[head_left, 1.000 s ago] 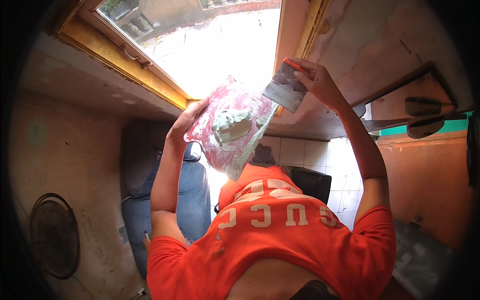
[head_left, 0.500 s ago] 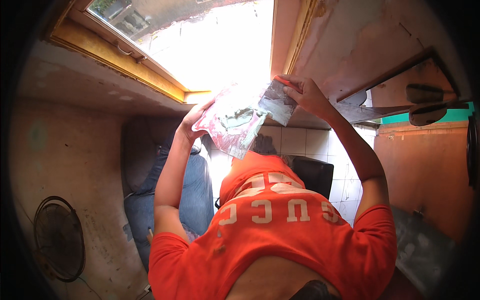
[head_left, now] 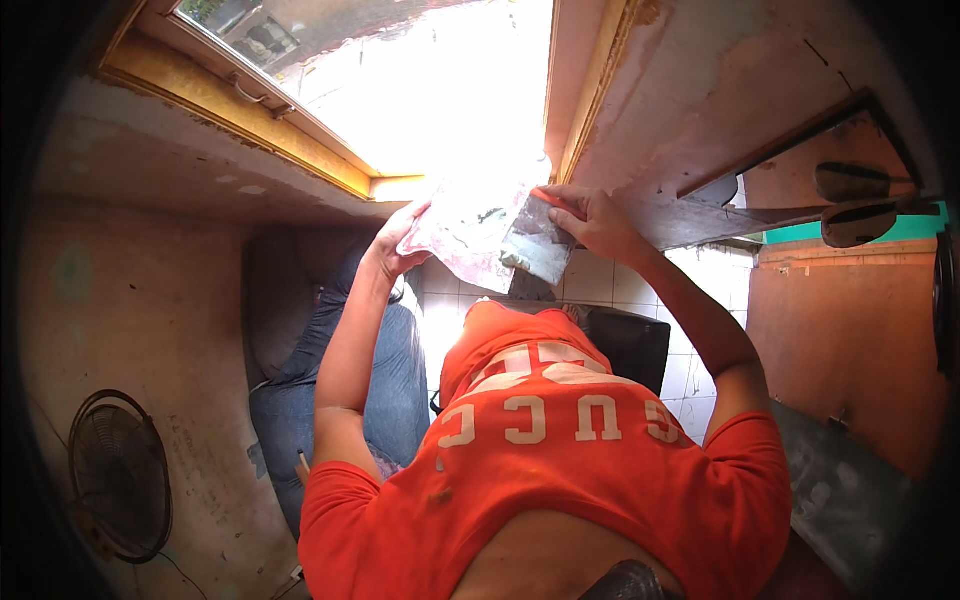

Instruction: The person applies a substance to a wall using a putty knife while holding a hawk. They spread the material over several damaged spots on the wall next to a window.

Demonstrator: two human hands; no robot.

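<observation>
My left hand (head_left: 394, 246) grips the edge of a thin pinkish-white board (head_left: 455, 246), its surface smeared with pale putty (head_left: 488, 216). Strong window light washes out the board's far part. In my right hand (head_left: 602, 225) is a flat grey putty scraper (head_left: 543, 246) with a red-orange top edge, pinched between thumb and fingers. The scraper's blade overlaps the board's right side, and putty coats its lower edge. Both things are held up in the air in front of my chest.
Ahead is a bright window with a yellow wooden frame (head_left: 240, 122). A mirror (head_left: 815, 165) hangs on the patched right wall. A blue denim-covered seat (head_left: 375, 365) stands at left, a black seat (head_left: 635, 350) beyond my body. A round fan (head_left: 120, 475) is at far left.
The scraper has come lower and further left over the board, with my right hand following. The board has shifted slightly up and right, and less putty shows on its face.
</observation>
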